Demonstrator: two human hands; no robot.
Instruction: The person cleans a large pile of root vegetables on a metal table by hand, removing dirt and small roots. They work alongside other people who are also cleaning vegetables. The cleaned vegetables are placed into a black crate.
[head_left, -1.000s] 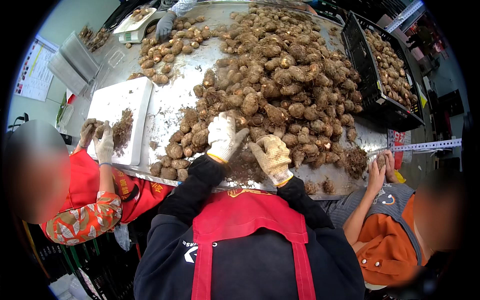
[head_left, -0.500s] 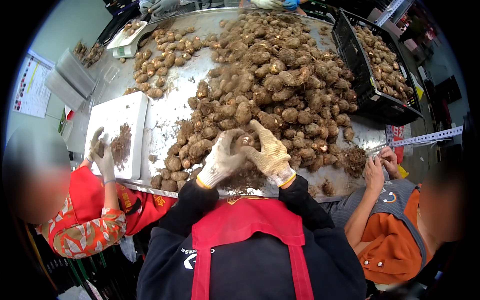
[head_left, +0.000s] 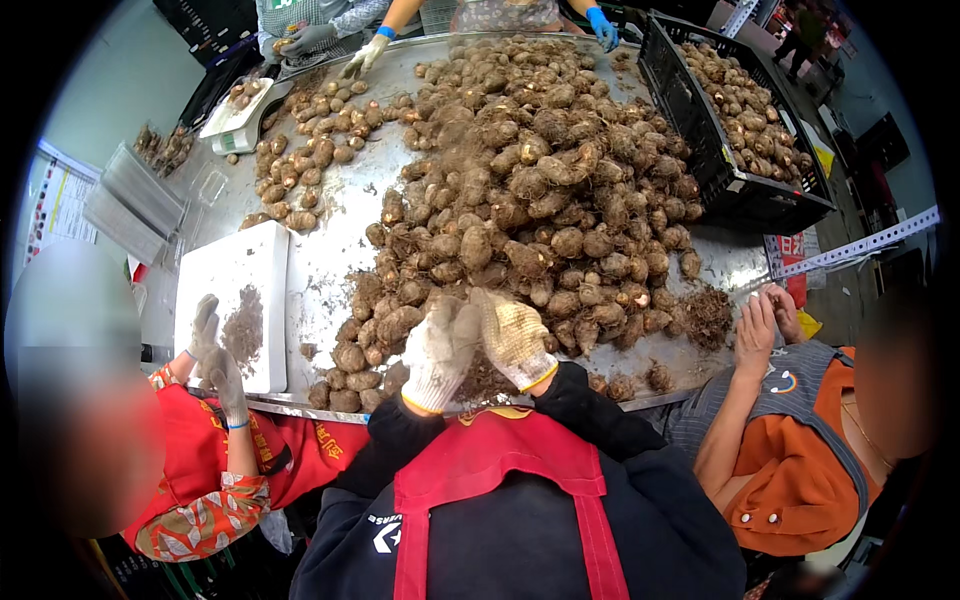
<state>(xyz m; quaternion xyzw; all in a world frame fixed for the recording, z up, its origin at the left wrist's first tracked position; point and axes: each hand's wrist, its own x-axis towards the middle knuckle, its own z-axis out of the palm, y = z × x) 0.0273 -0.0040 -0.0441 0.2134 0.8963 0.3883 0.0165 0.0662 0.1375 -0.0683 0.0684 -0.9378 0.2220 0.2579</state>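
Seen from the head camera, a worker's two gloved hands meet at the near edge of a metal table (head_left: 345, 212), just in front of a heap of hairy brown roots (head_left: 560, 180). The left hand (head_left: 443, 345) and right hand (head_left: 515, 340) slant inward, backs up, fingers pointing away from the body and touching or overlapping; both look partly curled, but whether a root is gripped between them cannot be told. Dark sleeves run down from the gloves' yellow-trimmed cuffs to either side of a red apron (head_left: 500, 460). White print and a logo mark the chest of the dark top (head_left: 640, 520), partly covered by an apron strap; gold characters show at the apron's far edge, mostly folded from sight. More gold lettering runs over the left neighbour's red apron (head_left: 335, 440), a printed sheet (head_left: 62, 205) hangs on the wall, and a red sign with white characters (head_left: 790, 260) stands by the table's right end. Motion smears the left glove, and the palms are hidden. The heads of both neighbours are blurred, the workers across the table are cut off by the upper edge, and whatever the right neighbour's bare hands (head_left: 765, 325) hold is unclear.
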